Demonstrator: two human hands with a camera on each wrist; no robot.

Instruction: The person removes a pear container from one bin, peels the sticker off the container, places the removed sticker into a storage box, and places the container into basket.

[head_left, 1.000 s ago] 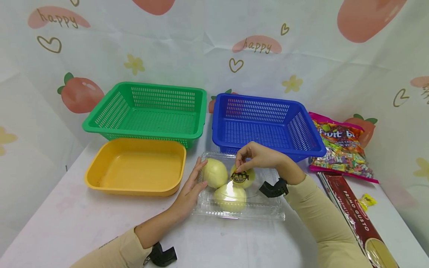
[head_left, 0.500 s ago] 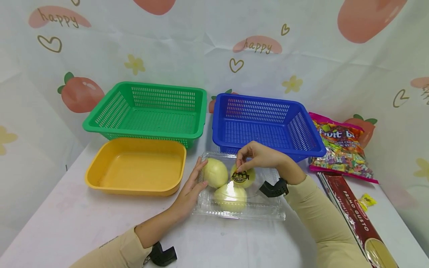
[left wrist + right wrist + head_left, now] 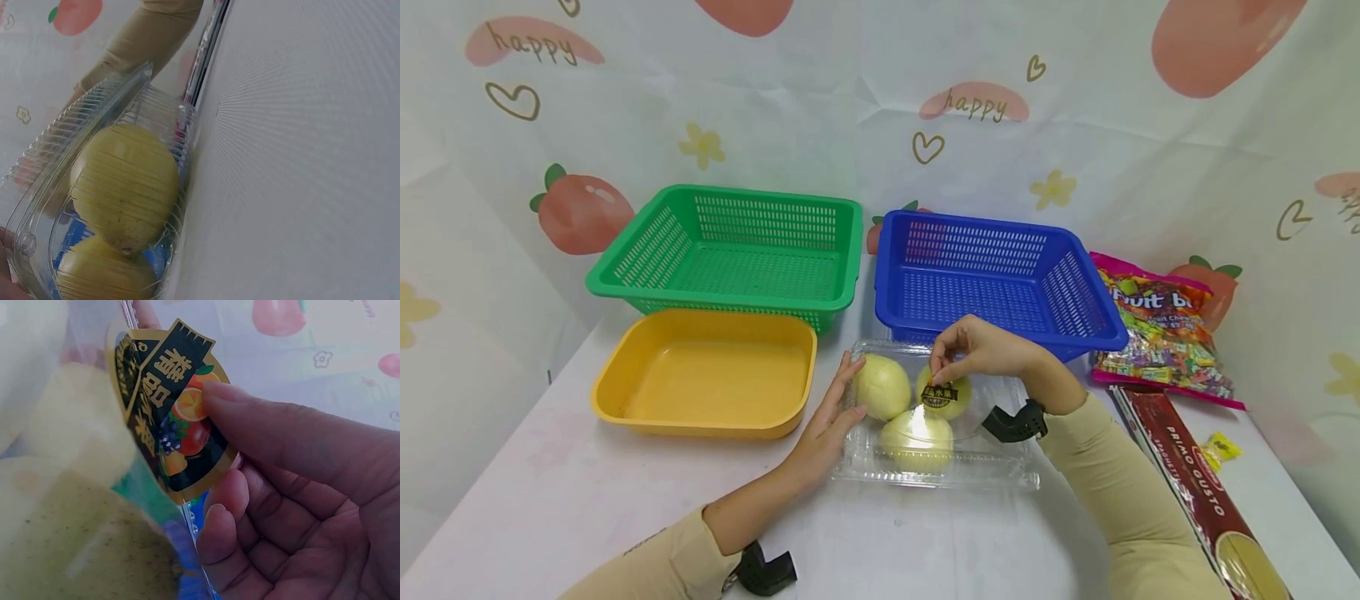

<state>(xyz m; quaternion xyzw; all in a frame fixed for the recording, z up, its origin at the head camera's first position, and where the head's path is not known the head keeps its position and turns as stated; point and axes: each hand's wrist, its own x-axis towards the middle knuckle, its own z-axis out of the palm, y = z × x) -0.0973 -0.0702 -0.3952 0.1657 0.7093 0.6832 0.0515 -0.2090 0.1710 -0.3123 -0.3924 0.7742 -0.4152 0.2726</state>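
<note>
A clear plastic clamshell box [image 3: 985, 479] lies on the table with three pale yellow-green round fruits [image 3: 882, 387] inside. A black-and-gold sticker [image 3: 187, 434] with printed fruit is on its lid, partly lifted and bent in the right wrist view. My right hand [image 3: 981, 348] pinches the lifted edge of that sticker between thumb and fingertips. Along the box's left side rests my left hand [image 3: 823, 433], fingers extended, thumb at the lid's edge. The left wrist view shows the box's ribbed side and a fruit [image 3: 125, 181], with only a bit of the hand at the lower left.
Behind the box stands a blue basket [image 3: 1000, 340]. To the left are a green basket [image 3: 722, 302] and a yellow basin [image 3: 700, 429]. On the right lie a candy bag [image 3: 1165, 342], a spaghetti pack [image 3: 1202, 483] and a small yellow wrapped candy [image 3: 1221, 450].
My right hand and the sticker edge it pinches have shifted very slightly to the right. The left hand and the box look nearly unchanged.
</note>
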